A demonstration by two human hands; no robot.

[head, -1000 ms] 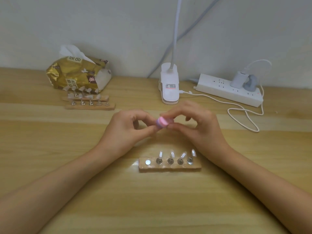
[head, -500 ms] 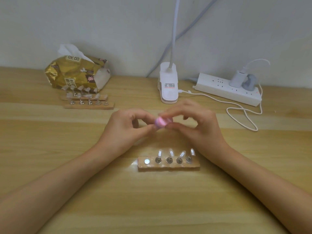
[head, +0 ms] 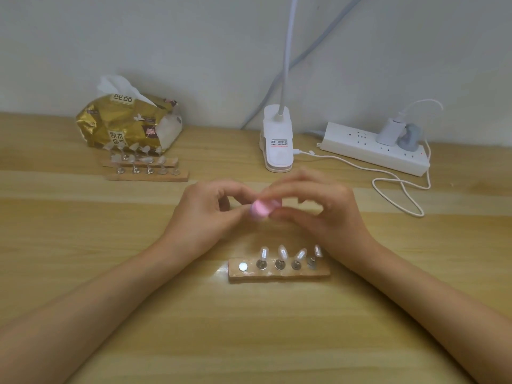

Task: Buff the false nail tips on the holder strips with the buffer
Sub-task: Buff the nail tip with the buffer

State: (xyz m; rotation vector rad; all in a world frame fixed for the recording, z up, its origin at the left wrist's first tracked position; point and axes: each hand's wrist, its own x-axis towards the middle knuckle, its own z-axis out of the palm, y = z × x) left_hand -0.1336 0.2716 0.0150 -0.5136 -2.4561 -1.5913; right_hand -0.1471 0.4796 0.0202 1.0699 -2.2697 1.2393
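Note:
A pink buffer [head: 261, 209] sits between my two hands above the table's middle. My right hand [head: 318, 209] pinches it from the right, its fingers blurred. My left hand [head: 205, 217] has thumb and forefinger pinched together at the buffer's left end; what they pinch is hidden, likely a nail tip. In front of my hands lies a wooden holder strip [head: 278, 274] with several clear nail tips [head: 282, 252] on metal stands. Its leftmost spot [head: 243, 266] shows only a bare metal disc.
Two more holder strips [head: 146, 174] with nail tips lie at the back left, before a gold tissue pack [head: 127, 126]. A white clip lamp [head: 278, 145] stands at the back centre. A power strip [head: 374, 151] and its looped white cable [head: 399, 195] lie at the right.
The buffer and my right fingers have shifted slightly and are now motion-blurred. Both hands stay in the same place above the strip.

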